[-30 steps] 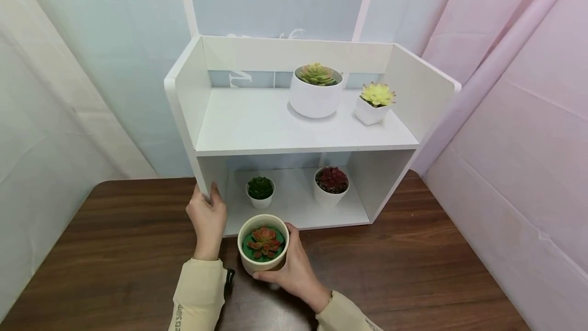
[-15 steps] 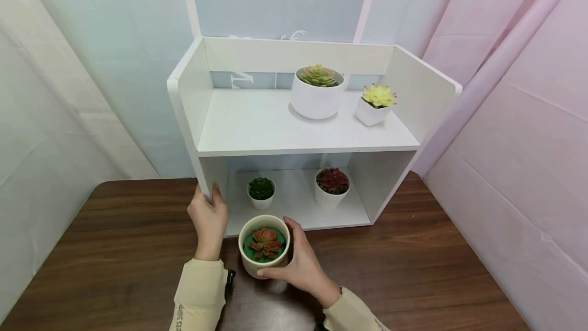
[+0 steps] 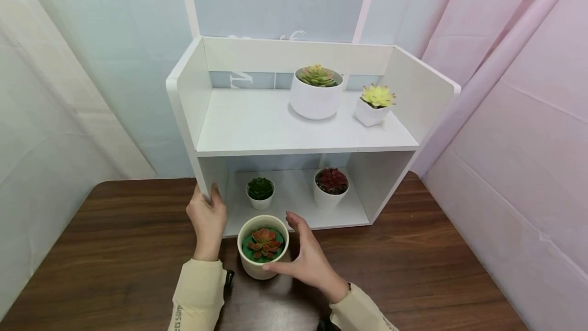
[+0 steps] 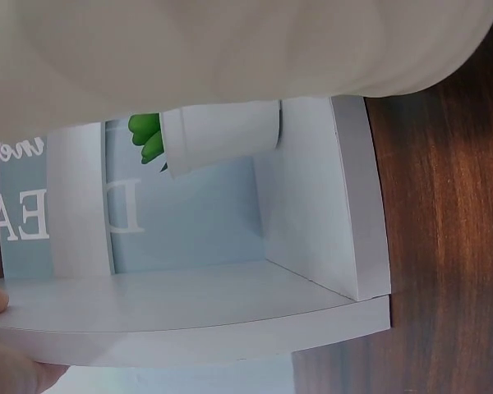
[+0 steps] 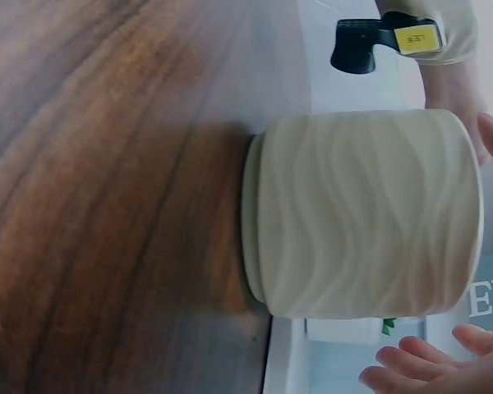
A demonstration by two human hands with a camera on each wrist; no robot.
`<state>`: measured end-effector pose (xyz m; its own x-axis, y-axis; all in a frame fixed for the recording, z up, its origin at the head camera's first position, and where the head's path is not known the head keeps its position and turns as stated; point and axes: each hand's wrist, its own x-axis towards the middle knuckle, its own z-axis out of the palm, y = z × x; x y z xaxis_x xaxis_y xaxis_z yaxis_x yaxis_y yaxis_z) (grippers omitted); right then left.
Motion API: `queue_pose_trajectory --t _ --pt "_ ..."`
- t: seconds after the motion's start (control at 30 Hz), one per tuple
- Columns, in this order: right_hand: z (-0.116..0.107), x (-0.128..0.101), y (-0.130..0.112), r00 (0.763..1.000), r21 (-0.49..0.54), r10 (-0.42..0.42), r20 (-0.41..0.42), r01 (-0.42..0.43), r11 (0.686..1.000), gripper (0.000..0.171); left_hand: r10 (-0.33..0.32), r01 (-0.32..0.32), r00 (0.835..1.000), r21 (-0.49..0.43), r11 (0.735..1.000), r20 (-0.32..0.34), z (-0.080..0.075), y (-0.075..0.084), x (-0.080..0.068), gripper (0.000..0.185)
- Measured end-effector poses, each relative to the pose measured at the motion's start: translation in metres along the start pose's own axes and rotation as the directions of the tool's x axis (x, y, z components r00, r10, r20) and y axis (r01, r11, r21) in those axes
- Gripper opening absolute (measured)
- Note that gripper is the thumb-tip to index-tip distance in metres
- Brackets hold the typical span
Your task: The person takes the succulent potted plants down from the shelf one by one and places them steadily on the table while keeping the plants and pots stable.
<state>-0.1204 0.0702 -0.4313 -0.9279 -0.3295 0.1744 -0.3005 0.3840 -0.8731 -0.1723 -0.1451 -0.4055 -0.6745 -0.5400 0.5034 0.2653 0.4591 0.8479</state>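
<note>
A cream pot [image 3: 259,271] with a wavy surface holds a red-green succulent [image 3: 264,243]. It stands upright on the table, in front of the white shelf [image 3: 294,132]. Beside its right side is my right hand [image 3: 312,262], thumb and fingers spread; the right wrist view shows its fingers [image 5: 411,361] apart from the pot [image 5: 366,213]. Whether the thumb still touches the pot is unclear. My left hand [image 3: 207,218] grips the front edge of the shelf's left side panel [image 4: 189,341], thumb on the inner face; most of its fingers are hidden behind the panel.
On the lower shelf stand a dark green succulent [image 3: 260,193] and a dark red one [image 3: 329,188] in white pots. A large white pot [image 3: 316,97] and a small one with a yellow succulent [image 3: 373,109] occupy the upper board. Brown wooden table [image 3: 413,280] surrounds the shelf.
My right hand has loosened from the cream pot, its fingers spreading and moving off to the right. The pot and my left hand look unmoved.
</note>
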Motion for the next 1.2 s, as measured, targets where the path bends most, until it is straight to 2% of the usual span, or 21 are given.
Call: queue_pose_trajectory --t 0.33,0.63,0.87,1.2 --pt "-0.018 0.004 -0.023 0.997 0.02 -0.043 -0.067 0.044 0.999 0.097 -0.012 0.012 1.0 0.013 1.0 0.009 -0.002 0.002 0.001 0.029" --pt "-0.032 0.006 -0.042 0.992 0.02 -0.088 -0.089 0.09 0.996 0.091 0.01 -0.01 1.0 0.007 1.0 0.009 -0.002 0.0 0.001 0.029" --pt "-0.039 0.009 -0.05 0.976 0.009 -0.186 -0.109 0.188 0.982 0.085 0.008 -0.008 1.0 0.0 1.0 0.01 -0.002 0.0 0.0 0.029" --pt "-0.058 0.006 -0.077 0.947 0.07 -0.27 -0.172 0.285 0.956 0.084 0.001 -0.001 1.0 -0.002 1.0 0.009 0.0 0.0 -0.002 0.029"
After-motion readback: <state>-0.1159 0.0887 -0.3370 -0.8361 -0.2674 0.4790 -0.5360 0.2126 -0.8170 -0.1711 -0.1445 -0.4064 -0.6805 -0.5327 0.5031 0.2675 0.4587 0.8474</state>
